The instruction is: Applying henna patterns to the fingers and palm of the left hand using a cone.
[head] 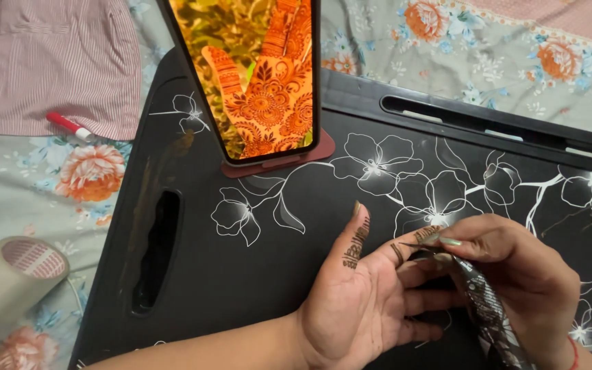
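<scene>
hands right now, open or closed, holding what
left hand: open, palm up, holding nothing.
right hand: closed on a henna cone, its tip at the left index finger.

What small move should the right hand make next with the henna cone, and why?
Probably draw the next short stroke on the index finger. The right hand holds the henna cone with its tip at the index finger of the open left hand, where only a few lines show, while the thumb already bears a pattern.

Left hand (371,301) lies palm up, forearm entering from 7 o'clock, thumb pointing to 12, fingers curled toward 3. Right hand (515,281) comes in from 4 o'clock, fingers pinched shut, tips meeting the left index finger (412,250).
</scene>
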